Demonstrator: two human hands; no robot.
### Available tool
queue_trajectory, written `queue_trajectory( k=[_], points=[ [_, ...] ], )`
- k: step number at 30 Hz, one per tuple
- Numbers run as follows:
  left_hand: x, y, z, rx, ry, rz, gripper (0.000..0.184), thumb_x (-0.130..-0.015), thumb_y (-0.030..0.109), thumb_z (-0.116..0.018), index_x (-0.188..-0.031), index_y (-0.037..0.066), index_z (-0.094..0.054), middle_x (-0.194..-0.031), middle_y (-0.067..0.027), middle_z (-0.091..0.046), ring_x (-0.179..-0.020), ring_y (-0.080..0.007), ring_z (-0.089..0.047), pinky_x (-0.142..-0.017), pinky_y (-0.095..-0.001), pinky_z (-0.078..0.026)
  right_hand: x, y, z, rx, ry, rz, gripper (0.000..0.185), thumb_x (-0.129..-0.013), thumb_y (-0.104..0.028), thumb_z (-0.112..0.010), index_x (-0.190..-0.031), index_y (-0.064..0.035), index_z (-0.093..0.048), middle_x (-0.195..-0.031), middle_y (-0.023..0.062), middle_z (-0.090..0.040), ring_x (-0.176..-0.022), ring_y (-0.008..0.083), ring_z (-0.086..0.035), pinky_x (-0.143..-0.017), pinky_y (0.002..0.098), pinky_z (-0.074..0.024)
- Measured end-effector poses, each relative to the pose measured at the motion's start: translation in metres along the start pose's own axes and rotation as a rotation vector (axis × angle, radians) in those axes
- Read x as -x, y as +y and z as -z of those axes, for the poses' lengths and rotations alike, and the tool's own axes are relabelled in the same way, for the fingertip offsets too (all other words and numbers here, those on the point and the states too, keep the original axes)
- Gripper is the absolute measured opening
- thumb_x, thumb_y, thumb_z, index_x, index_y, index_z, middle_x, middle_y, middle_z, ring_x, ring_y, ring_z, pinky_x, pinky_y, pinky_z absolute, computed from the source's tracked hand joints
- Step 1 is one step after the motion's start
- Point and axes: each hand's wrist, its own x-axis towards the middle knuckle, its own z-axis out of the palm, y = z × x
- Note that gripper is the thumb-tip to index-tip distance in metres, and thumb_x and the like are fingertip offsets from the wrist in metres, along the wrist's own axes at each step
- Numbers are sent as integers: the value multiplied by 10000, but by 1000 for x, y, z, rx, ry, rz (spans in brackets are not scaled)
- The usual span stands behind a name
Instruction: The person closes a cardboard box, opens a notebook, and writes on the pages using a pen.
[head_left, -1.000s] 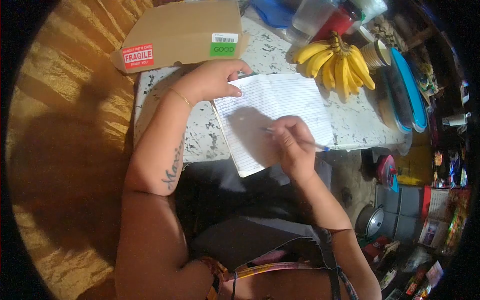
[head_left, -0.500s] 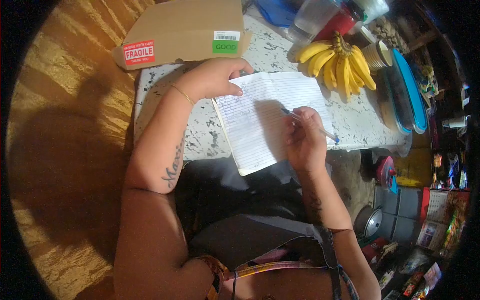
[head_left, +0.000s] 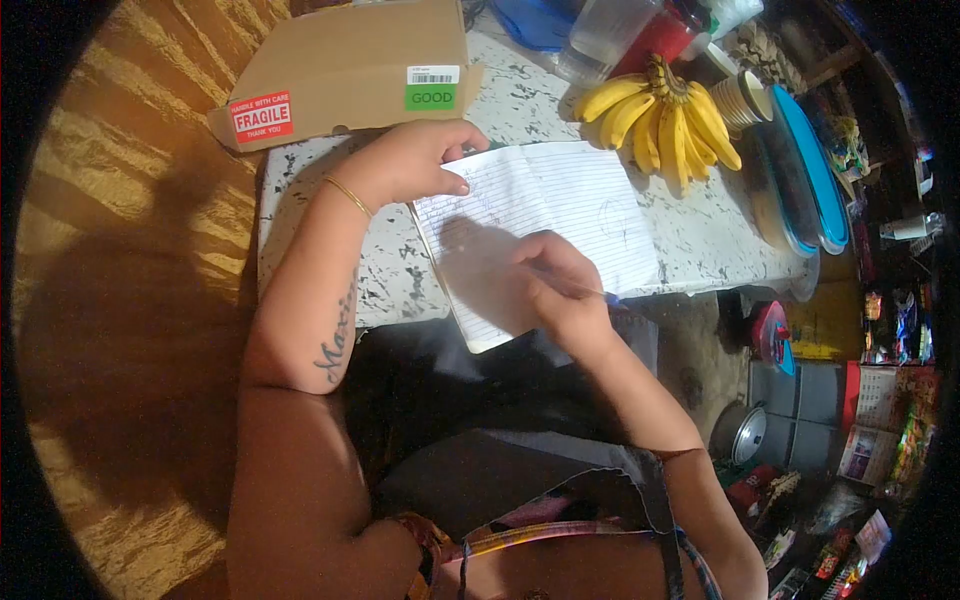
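Observation:
An open lined notebook [head_left: 560, 215] lies tilted at the table's front edge, with handwriting on its left part and faint marks at the right. My left hand [head_left: 425, 165] grips its upper left corner, thumb on the page and fingers curled over the far edge. Over the lower middle of the page, my right hand [head_left: 565, 285] is closed round a pen [head_left: 612, 300]. The pen is slightly blurred; its blue end sticks out to the right, and its writing tip is hidden by the fingers. My right hand's shadow falls on the page.
Behind the notebook sits a cardboard box [head_left: 350, 70] with red and green labels. A bunch of bananas [head_left: 670, 125], stacked paper cups [head_left: 745, 100], a clear pitcher [head_left: 610, 40] and blue-lidded containers [head_left: 805, 165] stand to the right on the speckled white table [head_left: 390, 265]. Gold curtain [head_left: 130, 420] hangs left.
My right hand has moved left and turned over the page, carrying the pen. My left hand still holds the notebook. The whole view has shifted slightly.

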Motion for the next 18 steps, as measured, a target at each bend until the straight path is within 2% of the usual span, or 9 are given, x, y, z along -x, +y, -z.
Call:
queue_trajectory(
  k=[2, 6, 7, 10, 11, 14, 18],
  points=[
    [1, -1, 0, 3, 4, -36, 456, -767, 10, -756, -1197, 58, -611, -850, 3, -581, -788, -110, -538, -694, -278, -468, -2, -2, -4, 19, -56, -33, 133, -865, 12, -621, -993, -21, -615, -925, 45, -630, -906, 134, -584, -825, 282, -480],
    [4, 3, 0, 4, 15, -22, 462, -764, 10, -757, -1200, 52, -610, -841, -7, -580, -782, -120, -540, -698, -283, -471, 5, 1, -7, 133, -251, 65, 157, -812, 24, -626, -965, -10, -634, -940, 98, -647, -906, 194, -619, -803, 302, -491],
    [4, 2, -1, 26, 9, -7, 466, -762, 10, -758, -1202, 51, -608, -840, -11, -581, -781, -124, -542, -699, -285, -472, 9, 5, -13, -71, -285, 5, 182, -769, 52, -635, -940, -8, -649, -932, 110, -648, -888, 238, -628, -800, 331, -497],
    [4, 8, 0, 28, -5, 35, 477, -757, 6, -761, -1206, 49, -605, -843, -24, -586, -780, -134, -547, -701, -291, -475, 5, 6, -19, 130, -439, 300, 201, -737, 83, -650, -916, -8, -651, -945, 140, -652, -902, 278, -639, -807, 361, -502],
    [4, 10, 0, 17, -9, 47, 480, -756, 5, -761, -1207, 49, -605, -845, -28, -588, -780, -137, -548, -701, -292, -476, 8, 5, -19, 83, -503, 144, 203, -720, 94, -663, -893, -10, -644, -974, 163, -656, -936, 319, -642, -833, 381, -504],
    [4, 8, -1, 17, -4, 23, 482, -754, 4, -762, -1207, 48, -603, -848, -30, -586, -782, -138, -548, -696, -298, -476, 4, -4, -24, 137, -458, 309, 190, -717, 95, -667, -876, -6, -638, -956, 162, -660, -944, 326, -648, -845, 378, -509],
    [4, 10, -1, 15, -1, 16, 482, -754, 7, -763, -1207, 49, -603, -841, -29, -583, -782, -138, -549, -693, -296, -475, 10, -1, -20, 151, -454, 214, 187, -720, 96, -664, -875, -4, -639, -960, 159, -663, -964, 326, -651, -860, 368, -513]
  ],
)
